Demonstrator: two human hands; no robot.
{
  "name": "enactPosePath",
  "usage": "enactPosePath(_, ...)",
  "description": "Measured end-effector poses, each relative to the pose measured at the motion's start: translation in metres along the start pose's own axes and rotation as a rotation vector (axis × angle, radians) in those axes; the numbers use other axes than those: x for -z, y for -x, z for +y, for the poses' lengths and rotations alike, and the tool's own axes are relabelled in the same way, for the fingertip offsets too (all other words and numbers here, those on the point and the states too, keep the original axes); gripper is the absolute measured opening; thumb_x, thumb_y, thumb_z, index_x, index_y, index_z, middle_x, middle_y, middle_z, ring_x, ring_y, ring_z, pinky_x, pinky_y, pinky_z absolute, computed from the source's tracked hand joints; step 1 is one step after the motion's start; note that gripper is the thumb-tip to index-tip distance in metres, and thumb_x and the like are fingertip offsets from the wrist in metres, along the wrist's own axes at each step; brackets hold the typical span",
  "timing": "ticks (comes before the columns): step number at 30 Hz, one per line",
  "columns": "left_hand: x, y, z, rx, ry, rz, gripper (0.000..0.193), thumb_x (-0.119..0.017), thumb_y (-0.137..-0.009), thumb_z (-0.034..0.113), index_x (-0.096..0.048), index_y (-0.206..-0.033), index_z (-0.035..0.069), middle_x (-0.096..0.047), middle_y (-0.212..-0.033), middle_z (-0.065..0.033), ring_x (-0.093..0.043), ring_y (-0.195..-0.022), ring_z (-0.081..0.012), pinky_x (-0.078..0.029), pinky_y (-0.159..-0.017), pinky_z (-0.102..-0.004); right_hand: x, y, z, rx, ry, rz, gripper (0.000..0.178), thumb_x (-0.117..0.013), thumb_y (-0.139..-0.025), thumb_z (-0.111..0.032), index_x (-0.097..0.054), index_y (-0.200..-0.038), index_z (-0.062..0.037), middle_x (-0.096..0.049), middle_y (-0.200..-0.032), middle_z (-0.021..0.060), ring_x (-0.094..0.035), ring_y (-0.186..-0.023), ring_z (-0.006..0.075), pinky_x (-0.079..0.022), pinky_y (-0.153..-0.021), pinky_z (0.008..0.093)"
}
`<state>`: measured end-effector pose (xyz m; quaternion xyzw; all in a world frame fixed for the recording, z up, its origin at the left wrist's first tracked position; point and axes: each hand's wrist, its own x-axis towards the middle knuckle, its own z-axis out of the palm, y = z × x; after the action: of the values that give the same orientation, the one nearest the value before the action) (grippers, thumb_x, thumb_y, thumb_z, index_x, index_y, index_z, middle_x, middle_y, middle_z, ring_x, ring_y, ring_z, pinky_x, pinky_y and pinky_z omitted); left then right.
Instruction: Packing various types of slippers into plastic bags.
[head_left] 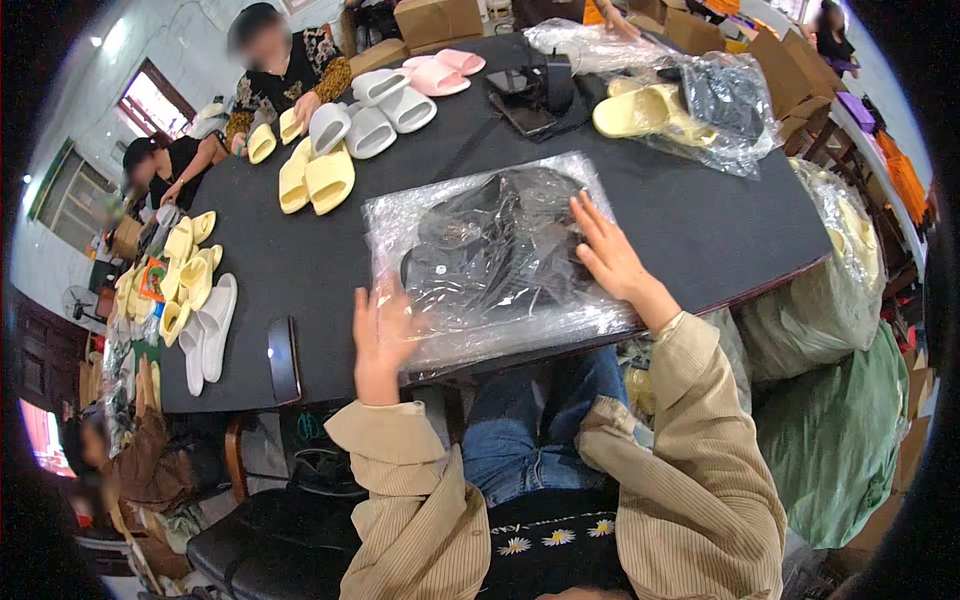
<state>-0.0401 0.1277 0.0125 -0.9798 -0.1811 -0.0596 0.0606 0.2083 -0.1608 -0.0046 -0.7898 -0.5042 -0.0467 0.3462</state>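
On the dark tabletop in front of me lies a clear plastic bag (400,220) with a pair of black slippers (470,250) inside, beside a stack of similar flat clear bags or under it; I cannot tell which. My right hand (612,252) rests on the bag's right part, fingers stretched out and apart. My left hand (385,332) is at the bag's near left corner. It is partly blurred, with its fingers spread and nothing visible in them. Glare on the crinkled plastic hides some of the slippers' shape.
Yellow slippers (328,180), grey slippers (372,130) and pink slippers (440,75) stand across the table. A phone (284,358) lies at the near left edge. Bagged yellow slippers (650,110) lie far right. Sacks (830,430) stand right of the table. Other people sit around it.
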Motion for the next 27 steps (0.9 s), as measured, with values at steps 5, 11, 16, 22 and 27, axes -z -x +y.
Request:
enactPosePath(5, 0.04, 0.021, -0.063, 0.158, 0.1, 0.293, 0.034, -0.062, -0.089, 0.023, -0.065, -0.117, 0.003, -0.059, -0.129, -0.0162, -0.051, -0.124, -0.0379, -0.036, -0.107, -0.0494, 0.0, -0.006, 0.0, 0.0, 0.016, -0.004, 0.064, -0.041, -0.099, -0.039, -0.024, -0.152, -0.0067, -0.022, -0.156, 0.0211, -0.029, -0.141, 0.0376, -0.025, -0.114, 0.0448)
enactPosePath(11, 0.035, -0.041, -0.04, -0.343, 0.458, 0.03, 0.038, -0.062, -0.089, 0.014, -0.06, -0.125, 0.003, -0.058, -0.131, -0.0165, -0.051, -0.125, -0.0338, -0.038, -0.107, -0.0411, -0.004, -0.005, 0.002, -0.008, -0.006, 0.009, 0.065, -0.04, -0.099, -0.041, -0.023, -0.152, -0.007, -0.025, -0.156, 0.0197, -0.029, -0.141, 0.0358, -0.024, -0.115, 0.0442)
enactPosePath(16, 0.002, -0.091, -0.004, -0.518, 0.368, -0.07, 0.057, -0.061, -0.09, 0.024, -0.044, -0.142, 0.009, -0.043, -0.146, -0.0153, -0.039, -0.135, -0.0342, -0.029, -0.114, -0.0431, -0.005, -0.002, 0.001, -0.023, -0.025, 0.016, 0.066, -0.04, -0.099, -0.042, -0.022, -0.152, -0.0071, -0.03, -0.153, 0.0204, -0.03, -0.141, 0.0359, -0.024, -0.115, 0.0443)
enactPosePath(22, 0.004, -0.133, 0.038, -0.641, 0.57, -0.158, 0.083, -0.072, -0.083, 0.035, -0.029, -0.151, 0.012, -0.025, -0.157, -0.0137, -0.029, -0.142, -0.0338, -0.024, -0.117, -0.0416, -0.005, -0.002, -0.001, -0.04, -0.018, 0.016, 0.068, -0.039, -0.099, -0.043, -0.019, -0.153, -0.0071, -0.031, -0.152, 0.0215, -0.03, -0.141, 0.037, -0.024, -0.115, 0.0451)
enactPosePath(27, 0.014, -0.147, 0.03, -0.374, 1.118, -0.044, 0.092, -0.084, -0.073, 0.015, -0.032, -0.149, 0.012, -0.035, -0.151, -0.0108, -0.032, -0.141, -0.0263, -0.034, -0.113, -0.0457, -0.006, -0.004, 0.0, -0.065, -0.037, 0.008, 0.072, -0.038, -0.099, -0.048, -0.017, -0.153, -0.0069, -0.029, -0.152, 0.0259, -0.028, -0.142, 0.0384, -0.023, -0.115, 0.0461)
